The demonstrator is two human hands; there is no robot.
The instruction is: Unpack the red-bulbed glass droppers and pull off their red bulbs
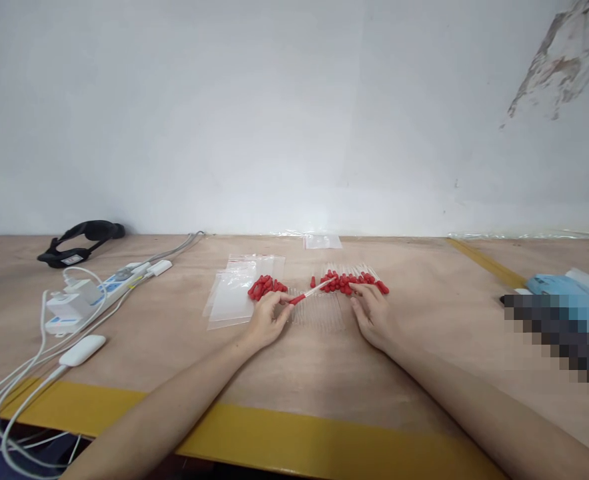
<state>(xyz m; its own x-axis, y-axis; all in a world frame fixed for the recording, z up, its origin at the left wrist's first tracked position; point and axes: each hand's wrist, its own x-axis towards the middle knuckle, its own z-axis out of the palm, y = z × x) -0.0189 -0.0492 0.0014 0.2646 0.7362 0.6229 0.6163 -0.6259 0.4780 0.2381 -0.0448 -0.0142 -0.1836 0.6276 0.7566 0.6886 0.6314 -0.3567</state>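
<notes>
My left hand (268, 320) pinches a glass dropper (299, 298) by its red rubber bulb, the thin clear tube slanting up to the right. My right hand (373, 320) rests by a group of red-bulbed droppers (342, 281), fingers apart and fingertips close to the bulbs; whether they touch is hard to tell. Between the hands lies a row of clear glass tubes (319, 312). Just beyond my left hand, a heap of loose red bulbs (264, 287) sits at the edge of several clear zip bags (232, 303).
A small clear bag (322, 242) lies near the wall. To the left are a black head strap (87, 237), a power strip (112, 287) with white plugs and cables, and a white adapter (82, 350). A blue packet (559, 285) lies far right. Yellow tape (254, 433) lines the table's front edge.
</notes>
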